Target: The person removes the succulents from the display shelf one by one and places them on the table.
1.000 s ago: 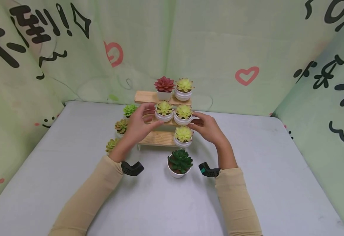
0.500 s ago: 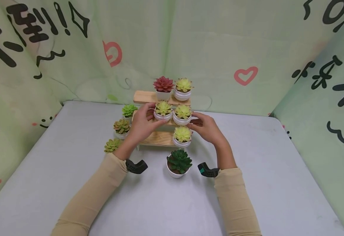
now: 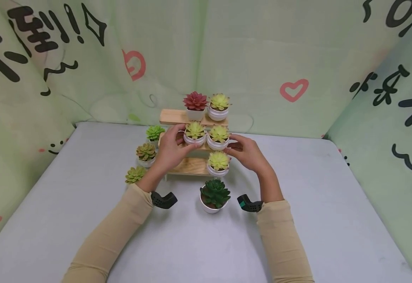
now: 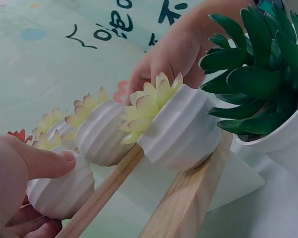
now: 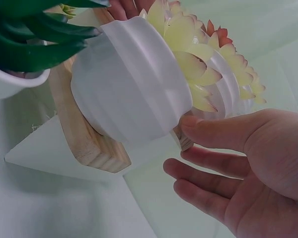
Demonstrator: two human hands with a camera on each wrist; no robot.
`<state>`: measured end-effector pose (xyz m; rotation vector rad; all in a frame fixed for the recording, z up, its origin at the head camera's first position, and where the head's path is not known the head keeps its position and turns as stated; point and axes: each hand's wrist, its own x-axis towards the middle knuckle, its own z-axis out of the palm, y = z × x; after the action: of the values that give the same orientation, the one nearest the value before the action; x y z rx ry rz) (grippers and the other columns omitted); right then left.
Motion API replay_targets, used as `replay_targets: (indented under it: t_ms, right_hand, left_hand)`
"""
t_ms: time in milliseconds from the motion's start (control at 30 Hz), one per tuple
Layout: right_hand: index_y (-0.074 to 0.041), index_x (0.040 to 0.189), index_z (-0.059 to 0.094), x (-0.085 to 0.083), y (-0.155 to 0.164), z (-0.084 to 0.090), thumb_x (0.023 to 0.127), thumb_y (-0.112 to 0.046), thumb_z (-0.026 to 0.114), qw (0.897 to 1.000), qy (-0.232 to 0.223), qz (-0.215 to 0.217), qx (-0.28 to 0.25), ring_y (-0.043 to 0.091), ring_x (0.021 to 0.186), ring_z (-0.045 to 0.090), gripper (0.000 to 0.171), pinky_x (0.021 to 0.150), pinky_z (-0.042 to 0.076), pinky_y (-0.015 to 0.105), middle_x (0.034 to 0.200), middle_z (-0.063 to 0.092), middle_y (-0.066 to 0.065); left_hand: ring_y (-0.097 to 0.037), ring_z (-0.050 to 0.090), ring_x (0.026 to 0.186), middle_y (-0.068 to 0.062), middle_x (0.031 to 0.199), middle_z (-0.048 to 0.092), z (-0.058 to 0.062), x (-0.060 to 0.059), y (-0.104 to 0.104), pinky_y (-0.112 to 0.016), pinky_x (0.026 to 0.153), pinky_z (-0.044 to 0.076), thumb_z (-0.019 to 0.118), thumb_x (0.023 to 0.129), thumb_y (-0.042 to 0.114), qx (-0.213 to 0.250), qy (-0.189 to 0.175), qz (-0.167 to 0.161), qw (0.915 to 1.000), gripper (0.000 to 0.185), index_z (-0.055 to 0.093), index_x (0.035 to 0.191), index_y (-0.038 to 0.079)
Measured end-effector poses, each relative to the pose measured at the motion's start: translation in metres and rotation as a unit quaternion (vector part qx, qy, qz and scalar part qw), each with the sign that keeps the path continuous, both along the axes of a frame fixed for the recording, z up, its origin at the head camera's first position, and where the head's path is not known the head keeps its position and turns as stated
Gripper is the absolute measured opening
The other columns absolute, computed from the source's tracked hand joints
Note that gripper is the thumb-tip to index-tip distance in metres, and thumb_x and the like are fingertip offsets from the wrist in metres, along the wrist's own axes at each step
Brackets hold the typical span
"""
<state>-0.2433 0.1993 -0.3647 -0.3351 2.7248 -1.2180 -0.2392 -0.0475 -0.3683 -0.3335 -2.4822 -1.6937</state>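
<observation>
A tiered wooden plant stand [image 3: 188, 166] holds small potted succulents. In the head view, my left hand [image 3: 172, 147] grips the white ribbed pot of a pale yellow succulent [image 3: 194, 131] on the middle tier, thumb in front and fingers behind. Right beside it stands a matching yellow succulent [image 3: 218, 135]. At that tier's right end, my right hand [image 3: 246, 154] holds the stand's edge between thumb and index finger, close to the pot; its other fingers [image 5: 203, 181] are extended in the right wrist view. Another yellow succulent [image 3: 219, 162] sits on the lowest tier's right end.
On the top tier are a red succulent [image 3: 195, 102] and a yellow one [image 3: 219, 103]. A dark green succulent [image 3: 214, 194] stands on the white table in front. Left of the stand are a bright green [image 3: 155, 133], a brownish [image 3: 146, 152] and a yellow-green succulent [image 3: 135, 175].
From one second ago to half a second ago, my left forearm shifted slightly right while the hand stayed around its pot. My right hand has hardly moved.
</observation>
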Motion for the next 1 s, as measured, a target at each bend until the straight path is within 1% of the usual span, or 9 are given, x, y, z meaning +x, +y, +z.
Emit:
replay_targets:
  t_ms: [233, 467, 667, 833, 1000]
  right_hand:
    - [-0.013, 0.143, 0.047, 0.000, 0.000, 0.000, 0.094, -0.022, 0.065, 1.000, -0.005, -0.004, -0.001, 0.032, 0.125, 0.057, 0.053, 0.102, 0.051, 0.047, 0.142, 0.052, 0.011]
    - [-0.011, 0.142, 0.048, 0.001, 0.000, 0.001, 0.094, -0.021, 0.065, 1.000, 0.001, 0.001, -0.002, 0.032, 0.124, 0.057, 0.052, 0.102, 0.051, 0.047, 0.141, 0.053, 0.013]
    - [-0.012, 0.143, 0.047, 0.001, 0.001, 0.000, 0.094, -0.021, 0.064, 1.000, 0.001, -0.003, 0.001, 0.033, 0.124, 0.057, 0.052, 0.102, 0.052, 0.047, 0.141, 0.053, 0.013]
    - [-0.012, 0.143, 0.047, 0.000, 0.001, -0.002, 0.094, -0.020, 0.064, 1.000, 0.001, -0.003, -0.002, 0.032, 0.123, 0.058, 0.052, 0.101, 0.053, 0.046, 0.140, 0.054, 0.014]
    - [-0.012, 0.143, 0.047, -0.001, 0.000, -0.002, 0.094, -0.020, 0.064, 1.000, -0.002, -0.005, -0.004, 0.032, 0.124, 0.058, 0.053, 0.101, 0.053, 0.047, 0.140, 0.053, 0.014]
  left_hand:
    - [-0.027, 0.055, 0.126, -0.013, 0.135, 0.051, 0.000, 0.001, -0.003, -0.033, 0.104, 0.051, 0.079, 0.081, 0.019, -0.007, -0.007, 0.004, 0.9999, 0.063, 0.049, 0.134, 0.005]
    - [-0.027, 0.056, 0.124, -0.013, 0.135, 0.053, 0.000, 0.007, -0.011, -0.035, 0.103, 0.052, 0.080, 0.081, 0.022, -0.024, -0.014, 0.007, 0.9996, 0.066, 0.048, 0.136, 0.005]
    - [-0.029, 0.054, 0.125, -0.015, 0.135, 0.051, -0.002, 0.015, -0.019, -0.034, 0.104, 0.051, 0.079, 0.082, 0.020, -0.028, -0.005, -0.014, 0.9995, 0.067, 0.046, 0.137, 0.003]
    - [-0.028, 0.054, 0.125, -0.014, 0.134, 0.051, -0.004, 0.021, -0.027, -0.032, 0.104, 0.051, 0.079, 0.081, 0.017, -0.014, -0.001, -0.027, 0.9996, 0.065, 0.047, 0.136, 0.004]
    - [-0.029, 0.056, 0.122, -0.013, 0.132, 0.052, -0.002, 0.028, -0.035, -0.034, 0.103, 0.052, 0.081, 0.079, 0.016, -0.015, -0.002, -0.037, 0.9992, 0.066, 0.048, 0.136, 0.004]
